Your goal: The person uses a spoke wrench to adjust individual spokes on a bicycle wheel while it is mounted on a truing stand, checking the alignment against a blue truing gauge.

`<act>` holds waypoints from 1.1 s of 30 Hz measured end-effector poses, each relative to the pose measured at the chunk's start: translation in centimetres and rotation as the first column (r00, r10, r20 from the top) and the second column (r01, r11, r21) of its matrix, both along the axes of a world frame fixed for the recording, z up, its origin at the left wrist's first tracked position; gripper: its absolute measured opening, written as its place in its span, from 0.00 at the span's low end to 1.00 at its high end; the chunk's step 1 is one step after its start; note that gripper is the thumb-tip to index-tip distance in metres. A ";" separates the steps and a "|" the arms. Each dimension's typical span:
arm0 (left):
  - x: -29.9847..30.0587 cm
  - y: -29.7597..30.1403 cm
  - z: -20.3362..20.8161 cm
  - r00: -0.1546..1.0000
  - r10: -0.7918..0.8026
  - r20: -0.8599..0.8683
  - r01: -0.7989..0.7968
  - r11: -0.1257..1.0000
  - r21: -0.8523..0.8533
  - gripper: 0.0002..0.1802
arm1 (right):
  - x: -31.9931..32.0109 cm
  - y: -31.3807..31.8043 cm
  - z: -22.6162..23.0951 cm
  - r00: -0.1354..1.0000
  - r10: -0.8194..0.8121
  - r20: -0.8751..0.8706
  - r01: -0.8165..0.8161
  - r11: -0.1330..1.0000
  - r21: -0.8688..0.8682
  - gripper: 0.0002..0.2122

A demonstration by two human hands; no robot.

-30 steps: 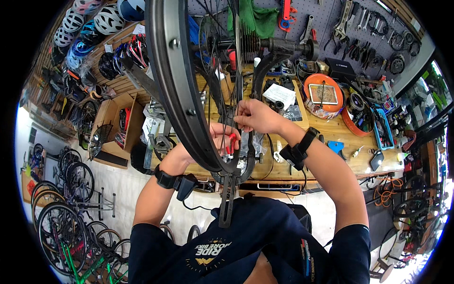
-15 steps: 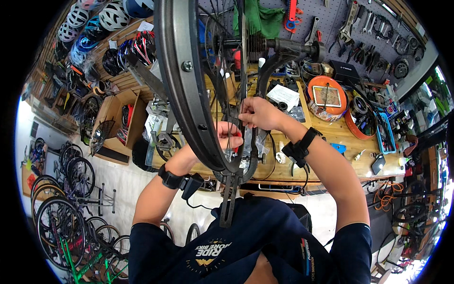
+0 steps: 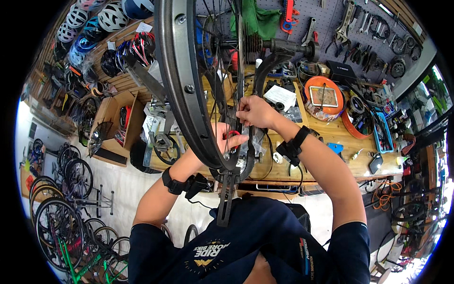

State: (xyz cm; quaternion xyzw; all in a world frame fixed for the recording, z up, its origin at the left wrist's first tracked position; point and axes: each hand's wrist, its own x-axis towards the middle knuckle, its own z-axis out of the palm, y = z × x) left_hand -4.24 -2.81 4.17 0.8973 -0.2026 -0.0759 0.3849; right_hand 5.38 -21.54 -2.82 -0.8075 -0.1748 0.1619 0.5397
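Observation:
A spoked bicycle wheel with a deep dark rim [image 3: 182, 61] stands upright before me in a black truing stand [image 3: 269, 61]. My left hand [image 3: 221, 137] reaches in at the lower rim, fingers closed on a small red round spoke wrench [image 3: 234, 133] among the spokes. Its thumb points right. Opposite, my right hand [image 3: 257, 112] is closed in a pinch at the wheel's right side, fingertips by the spokes. What lies between those fingertips is too small to make out. A slotted metal bar [image 3: 227, 201] of the stand points toward my chest.
Behind the wheel is a wooden workbench [image 3: 350, 163] with an orange bowl [image 3: 326, 85], a blue tray [image 3: 384, 132] and papers [image 3: 280, 97]. Tools hang on a pegboard [image 3: 321, 19]. An open cardboard box [image 3: 109, 154] and several bicycles [image 3: 61, 227] stand at left.
The wheel has turned a little, shifting the rim's holes. My left thumb has stretched out to the right, and more of the red wrench shows. My right hand stays pinched near the same spot.

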 end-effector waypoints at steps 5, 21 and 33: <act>-0.9 -0.8 -1.5 0.974 0.111 0.198 -0.109 0.994 -0.021 0.31 | -0.3 0.2 0.3 1.000 -0.015 0.010 0.015 1.000 -0.008 0.08; -1.8 3.4 8.8 0.955 -0.246 -0.164 0.076 0.741 -0.667 0.26 | -5.7 -0.4 9.4 0.870 0.297 -0.393 -0.103 0.889 0.446 0.08; -1.9 2.8 5.3 0.918 -0.184 -0.352 0.044 0.928 -0.371 0.11 | -4.8 -0.1 5.7 0.970 0.134 -0.205 -0.102 0.982 0.157 0.08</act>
